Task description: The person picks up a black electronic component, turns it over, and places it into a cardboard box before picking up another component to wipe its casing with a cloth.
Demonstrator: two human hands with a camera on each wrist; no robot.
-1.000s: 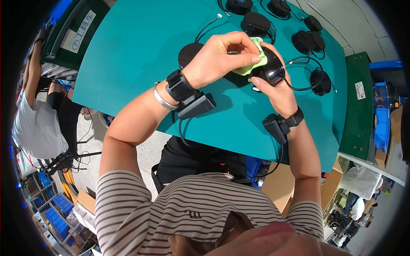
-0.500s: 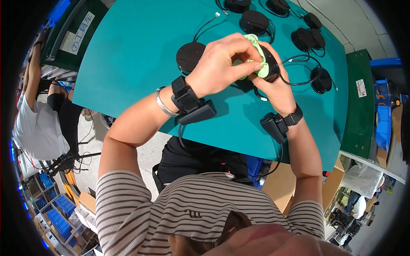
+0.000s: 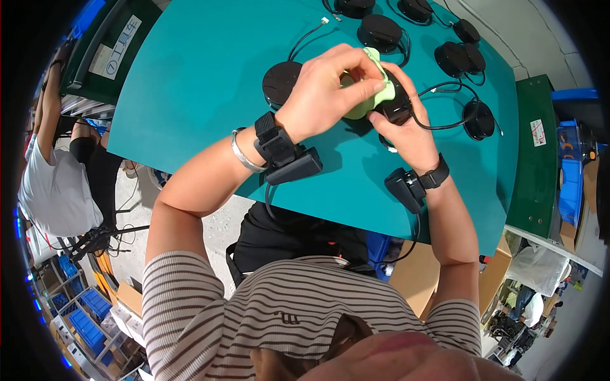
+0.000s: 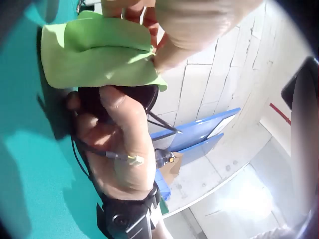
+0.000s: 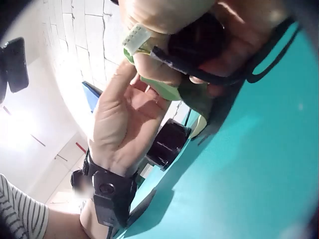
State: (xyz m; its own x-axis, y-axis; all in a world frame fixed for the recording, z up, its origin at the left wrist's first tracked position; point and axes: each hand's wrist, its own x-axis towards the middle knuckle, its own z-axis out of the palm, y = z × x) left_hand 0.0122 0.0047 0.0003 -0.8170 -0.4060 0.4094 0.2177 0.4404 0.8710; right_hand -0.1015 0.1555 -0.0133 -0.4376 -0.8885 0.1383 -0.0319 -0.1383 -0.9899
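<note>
In the head view my left hand (image 3: 318, 92) pinches a light green cloth (image 3: 383, 95) between thumb and fingers. The cloth lies against a round black device with a cable (image 3: 398, 106), gripped by my right hand (image 3: 413, 141). From the left wrist view, the folded cloth (image 4: 99, 55) covers the top of the device, and the right thumb (image 4: 122, 107) presses its side. A white connector (image 5: 136, 37) on the device's cable hangs by the right hand in the right wrist view. The left palm hides part of the cloth in the head view.
Another round black device (image 3: 279, 84) sits on the green table (image 3: 210, 95) just left of my hands. Several more with cables, such as this one (image 3: 379, 33), stand along the back and right. A dark green cabinet (image 3: 532, 159) borders the table's right side.
The device has turned in the right hand, and its glossy face shows less. The cloth has shifted over it with the left hand. The white connector hangs slightly lower.
</note>
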